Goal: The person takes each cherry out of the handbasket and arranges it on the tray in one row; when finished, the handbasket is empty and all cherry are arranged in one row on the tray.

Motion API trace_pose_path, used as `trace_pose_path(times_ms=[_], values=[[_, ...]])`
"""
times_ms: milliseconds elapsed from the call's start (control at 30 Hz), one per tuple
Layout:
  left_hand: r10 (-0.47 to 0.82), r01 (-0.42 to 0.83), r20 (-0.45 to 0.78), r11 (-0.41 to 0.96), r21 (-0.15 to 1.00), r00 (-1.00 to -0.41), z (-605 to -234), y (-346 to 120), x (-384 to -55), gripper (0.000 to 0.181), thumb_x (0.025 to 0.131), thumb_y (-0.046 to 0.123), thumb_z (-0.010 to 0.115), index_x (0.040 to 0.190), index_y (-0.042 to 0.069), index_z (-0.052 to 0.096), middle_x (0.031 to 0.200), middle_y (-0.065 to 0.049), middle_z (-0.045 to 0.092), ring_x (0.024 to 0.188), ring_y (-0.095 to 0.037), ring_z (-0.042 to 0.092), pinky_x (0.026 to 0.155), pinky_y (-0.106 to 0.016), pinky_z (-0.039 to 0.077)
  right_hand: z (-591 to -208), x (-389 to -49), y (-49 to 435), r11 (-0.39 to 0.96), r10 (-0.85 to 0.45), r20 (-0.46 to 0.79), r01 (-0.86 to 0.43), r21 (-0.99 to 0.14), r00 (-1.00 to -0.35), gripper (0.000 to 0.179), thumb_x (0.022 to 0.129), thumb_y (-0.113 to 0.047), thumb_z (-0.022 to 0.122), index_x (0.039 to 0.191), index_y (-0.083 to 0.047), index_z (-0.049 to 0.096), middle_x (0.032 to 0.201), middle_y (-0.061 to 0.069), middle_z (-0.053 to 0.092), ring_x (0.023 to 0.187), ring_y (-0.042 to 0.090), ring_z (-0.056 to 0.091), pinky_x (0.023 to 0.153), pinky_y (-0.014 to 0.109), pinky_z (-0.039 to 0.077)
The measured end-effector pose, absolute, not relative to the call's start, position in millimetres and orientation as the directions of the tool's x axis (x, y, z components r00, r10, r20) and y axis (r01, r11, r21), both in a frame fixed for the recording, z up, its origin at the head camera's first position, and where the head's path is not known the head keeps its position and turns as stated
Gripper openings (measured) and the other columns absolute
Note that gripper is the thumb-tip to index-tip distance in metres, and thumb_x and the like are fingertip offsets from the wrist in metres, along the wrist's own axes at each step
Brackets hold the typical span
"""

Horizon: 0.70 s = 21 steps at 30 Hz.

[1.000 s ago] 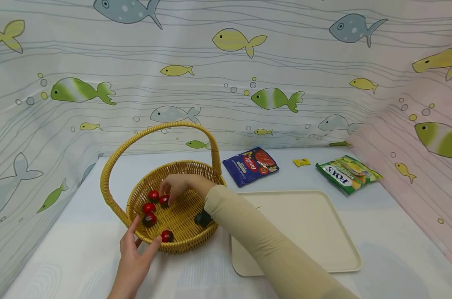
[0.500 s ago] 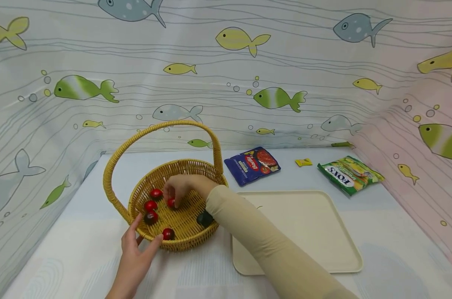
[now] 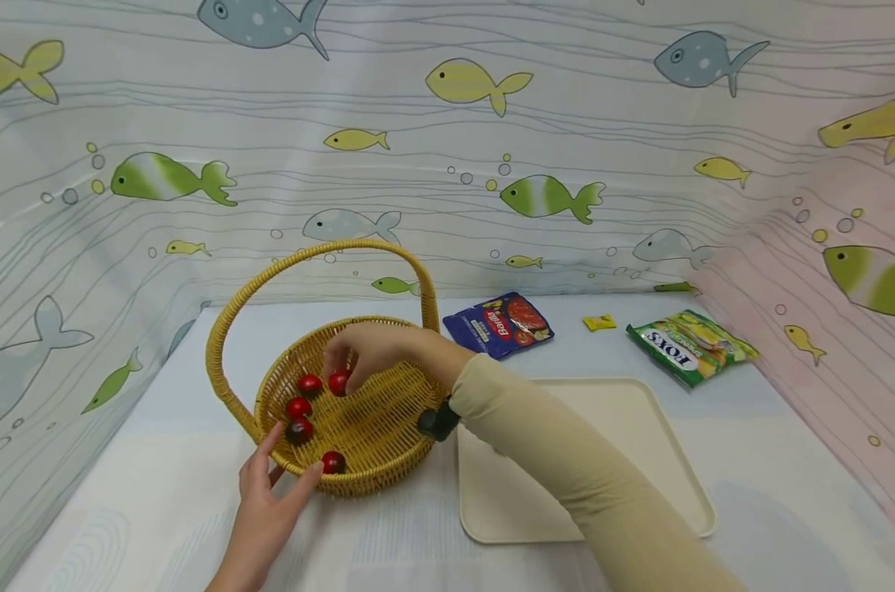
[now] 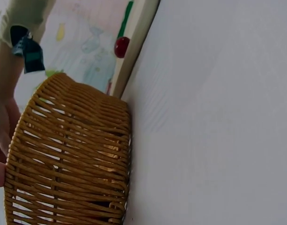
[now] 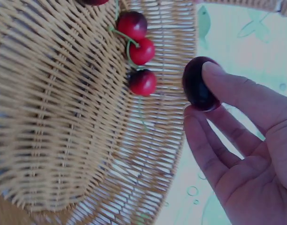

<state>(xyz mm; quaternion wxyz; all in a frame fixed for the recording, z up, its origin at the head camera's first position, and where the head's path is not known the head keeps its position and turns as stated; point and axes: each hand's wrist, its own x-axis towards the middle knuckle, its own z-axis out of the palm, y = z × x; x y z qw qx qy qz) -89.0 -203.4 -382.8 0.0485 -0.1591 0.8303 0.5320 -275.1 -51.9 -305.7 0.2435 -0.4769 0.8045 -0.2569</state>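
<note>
1. I see the held cherry [image 3: 339, 382] over the back-left part of the basket; whether it touches the wicker, I cannot tell.
2. My right hand [image 3: 373, 349] pinches it between thumb and fingers (the right wrist view shows me its dark, glossy side).
3. Around it, inside the wicker basket [image 3: 376, 480], I count four loose cherries [image 3: 298, 408]: three sit close together along the left side, and one lies by the near rim. Green stems show on some of them.
4. My left hand [image 3: 269, 497] is at the near-left rim, its fingers extended and spread, touching the basket, the thumb just beside the near cherry.
5. A dark strap [image 3: 438, 421] sits at my right wrist, and the beige sleeve [image 3: 551, 460] crosses above the cream tray [image 3: 669, 485] to the basket's right. From the left wrist I make out another red cherry [image 4: 121, 47] at the tray.
6. Farther back on the white counter [image 3: 403, 551] lie a blue Barilla pouch [image 3: 495, 323], a small yellow packet [image 3: 599, 321] and a green FOX'S bag [image 3: 691, 347].
7. Behind everything hangs a fish-patterned sheet [image 3: 388, 49].
</note>
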Motion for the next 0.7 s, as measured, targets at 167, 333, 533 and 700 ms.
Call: trace_pose_path(times_ms=[167,333,533,700], values=[[-0.220,-0.318,-0.249,0.386,0.866,-0.943,-384.7,-205.5,-87.7,0.091,0.089,0.045,0.059,0.151,0.019,-0.003,0.147,-0.026,-0.009,0.127,-0.055,0.017,0.093,-0.062,0.035,-292.8,-264.5,-29.0,0.380,-0.899,-0.106,-0.638,-0.669,-0.425,0.026,0.080,-0.005,0.073,0.104,-0.010,0.064,0.096,-0.003,0.061,0.088,0.010,0.059,0.074,0.017,0.048],[-0.215,-0.309,-0.241,0.388,0.868,-0.947,-384.6,-206.2,-86.2,0.092,0.088,0.047,0.059,0.151,0.019,-0.001,0.147,-0.026,-0.009,0.126,-0.056,0.018,0.092,-0.061,0.037,-288.0,-258.5,-4.0,0.339,-0.900,-0.051,-0.621,-0.707,-0.433,0.026,0.080,-0.004,0.072,0.104,-0.008,0.064,0.097,-0.002,0.061,0.085,0.011,0.061,0.076,0.019,0.050],[-0.214,-0.306,-0.235,0.407,0.861,-0.948,-383.5,-205.8,-87.2,0.090,0.087,0.049,0.059,0.151,0.019,0.003,0.148,-0.025,-0.007,0.127,-0.055,0.019,0.092,-0.060,0.037,-286.6,-253.7,25.5,0.306,-0.891,0.008,-0.615,-0.726,-0.453,0.026,0.080,-0.005,0.073,0.104,-0.006,0.063,0.098,0.000,0.062,0.084,0.011,0.062,0.077,0.021,0.050],[-0.176,-0.249,-0.191,0.420,0.873,-0.966,-382.3,-210.4,-91.7,0.085,0.090,0.038,0.060,0.151,0.014,0.005,0.150,-0.025,-0.004,0.129,-0.052,0.019,0.095,-0.058,0.036,-288.3,-248.7,49.4,0.309,-0.872,0.027,-0.595,-0.742,-0.488,0.026,0.080,-0.005,0.073,0.104,-0.008,0.064,0.099,-0.002,0.063,0.087,0.010,0.062,0.078,0.023,0.051]])
